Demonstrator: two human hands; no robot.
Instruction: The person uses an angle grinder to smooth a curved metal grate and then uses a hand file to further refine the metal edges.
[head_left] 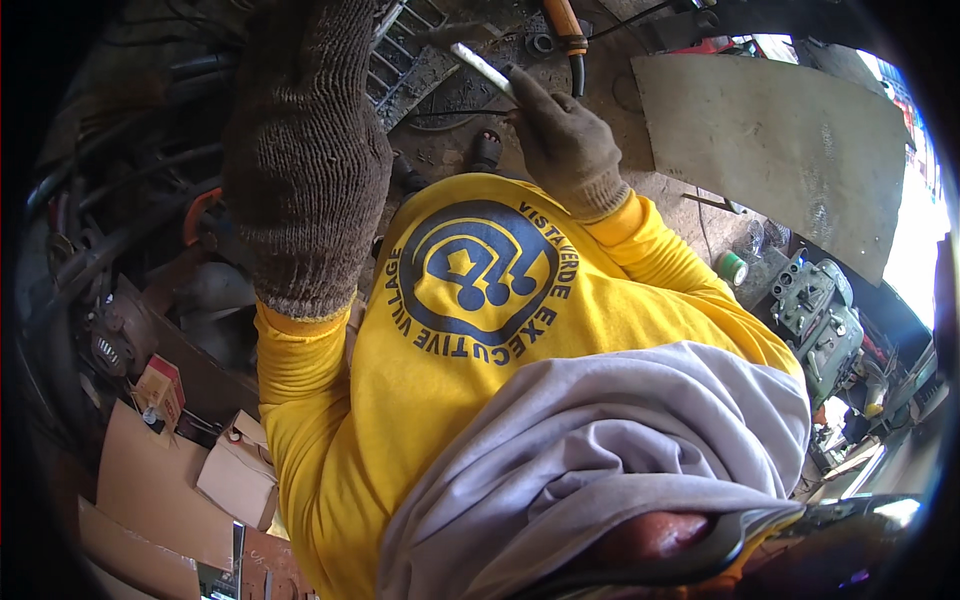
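My right hand (572, 150), in a brown knit glove, is closed around a hammer with a pale shaft (483, 72). Its dark, blurred head (462, 36) is at the shaft's far end, over the work area. My left hand (308, 160), in a matching glove, is raised close to the camera on the left. Its fingers run into the dark top edge, so what they do is hidden. Between the hands, farther off, lies a metal grate (388, 70) of thin bars on a dark, dirty surface.
An orange-handled tool (567, 28) with a black cable is beyond my right hand, near a dark metal ring (541, 44). A large sheet panel (770, 130) stands at right, above a grey-green machine (818, 320). Cardboard (165, 480) and a small box (160, 390) lie lower left.
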